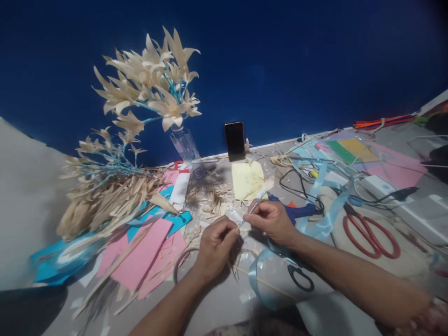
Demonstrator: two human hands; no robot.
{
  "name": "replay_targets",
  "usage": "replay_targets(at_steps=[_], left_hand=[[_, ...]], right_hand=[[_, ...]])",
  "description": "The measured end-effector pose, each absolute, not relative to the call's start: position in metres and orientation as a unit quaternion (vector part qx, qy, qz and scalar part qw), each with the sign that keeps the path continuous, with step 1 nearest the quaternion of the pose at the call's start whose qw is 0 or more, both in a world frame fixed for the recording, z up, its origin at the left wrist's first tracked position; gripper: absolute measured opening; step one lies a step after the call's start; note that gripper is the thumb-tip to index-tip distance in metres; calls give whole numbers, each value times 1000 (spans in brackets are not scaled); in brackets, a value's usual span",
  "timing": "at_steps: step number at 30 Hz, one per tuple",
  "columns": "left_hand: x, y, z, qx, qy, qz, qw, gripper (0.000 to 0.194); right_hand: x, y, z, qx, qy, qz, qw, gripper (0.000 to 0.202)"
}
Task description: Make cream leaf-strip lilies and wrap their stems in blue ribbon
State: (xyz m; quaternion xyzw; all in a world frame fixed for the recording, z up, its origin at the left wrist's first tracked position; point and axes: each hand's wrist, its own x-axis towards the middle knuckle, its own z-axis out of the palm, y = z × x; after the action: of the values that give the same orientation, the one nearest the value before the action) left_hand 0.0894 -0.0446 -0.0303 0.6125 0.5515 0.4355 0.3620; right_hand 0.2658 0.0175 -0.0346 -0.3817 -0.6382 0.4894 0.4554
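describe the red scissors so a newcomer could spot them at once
Below the blue wall, look right of the right hand, past the curling blue ribbon. On a pale pad lie the scissors, their two big loops red, unlike the black handle nearer the hand.

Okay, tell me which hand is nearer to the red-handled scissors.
Right. The right hand is left of the red-handled scissors, with a gap between; the left hand is farther left, beyond the right hand.
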Motion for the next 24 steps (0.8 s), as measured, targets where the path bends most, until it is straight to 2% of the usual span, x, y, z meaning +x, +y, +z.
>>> replay_targets(at_steps=[4, 10, 13, 19, 24], left_hand=[[93, -49, -36, 674, 533, 428, 280, 25], [90, -50, -38, 679, 528, 424, 282, 20], [88, -48, -34, 600, 546, 470, 347, 10], [90, -39, -33, 350, 552, 510, 559, 30], [95, -39, -33, 293, 470, 473, 686, 45]], right_hand=[[264, 16, -37, -371, -623, 516, 456, 39], [268, 24, -38, -421, -568, 542, 455, 39], [273, 31, -38, -446, -533, 539, 476, 40], [273, 29, -37, -431, -546, 539, 475, 39], [269, 23, -36, -417, -585, 541, 438, 35]])
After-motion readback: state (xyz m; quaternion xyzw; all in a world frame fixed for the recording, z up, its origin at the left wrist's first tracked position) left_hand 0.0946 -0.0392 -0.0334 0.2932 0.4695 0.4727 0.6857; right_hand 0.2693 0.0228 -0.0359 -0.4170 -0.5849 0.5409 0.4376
